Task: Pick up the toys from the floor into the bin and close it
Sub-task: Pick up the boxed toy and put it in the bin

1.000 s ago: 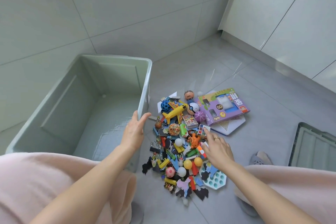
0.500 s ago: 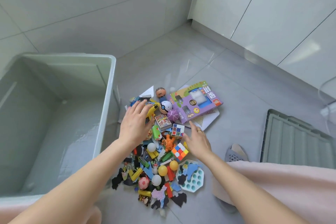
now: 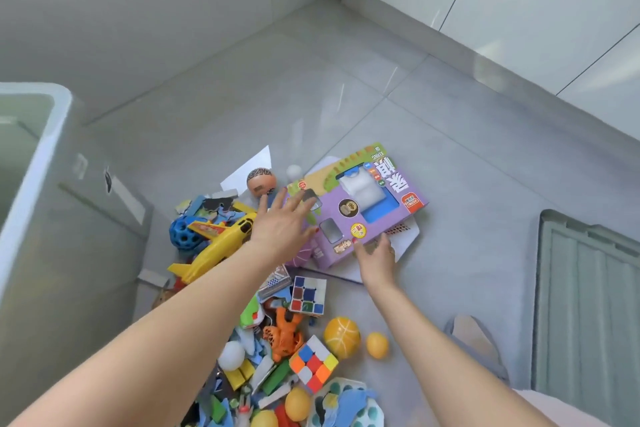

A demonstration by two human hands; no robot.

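Toys all on the floor, bin open, nothing seen loaded; both hands at the purple box.

Nearest, the pile [image 3: 277,350] lies on glossy grey tile beside the bin: foam cut-outs, hard plastic blocks, smooth balls, two stickered cubes [image 3: 313,363], a moulded yellow plane [image 3: 221,246]; none appears lifted yet, so by my judgement the work is barely begun. Left hand [image 3: 282,227], fingers spread and straight, lies over the near-left corner of the box [image 3: 356,211], gripping nothing; right hand [image 3: 375,255] meets its near edge, fingers fairly straight, grip not confirmed. The box is flat printed card with clear windows, resting on a white sheet. Bin [image 3: 38,163], translucent pale-green plastic, stands left; little interior shows. Ribbed lid [image 3: 588,305] lies well apart, right; closing remains.
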